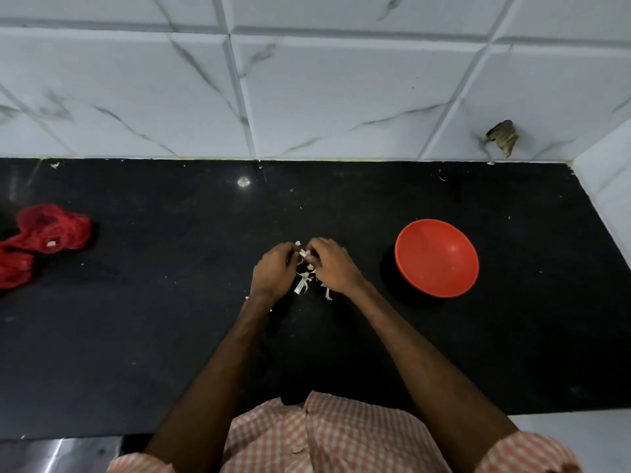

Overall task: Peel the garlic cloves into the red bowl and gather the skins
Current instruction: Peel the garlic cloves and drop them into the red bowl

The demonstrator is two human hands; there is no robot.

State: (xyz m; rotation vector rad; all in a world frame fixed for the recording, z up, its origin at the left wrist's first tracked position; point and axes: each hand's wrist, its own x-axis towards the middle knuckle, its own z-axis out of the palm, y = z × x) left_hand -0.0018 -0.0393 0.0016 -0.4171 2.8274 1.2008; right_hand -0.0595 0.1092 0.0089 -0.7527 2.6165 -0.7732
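Your left hand [273, 268] and right hand [333, 266] both pinch the garlic clove [304, 253] between curled fingertips, just above the worktop [170, 319]. Expect the clove to be small, firm and slippery once bare, so hold it by its ends. The skins [302, 283] beneath are papery and light. Sweep them gently. The red bowl [437, 257] sits to the right.

You face a black counter [136, 336] whose rear edge meets white veined tiles [341, 97]; a hole [503, 138] breaks the wall at right.

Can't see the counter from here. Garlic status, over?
Left hand and right hand pinch a garlic clove. Skins scattered beneath. Red bowl to their right, looks empty. Nothing between.
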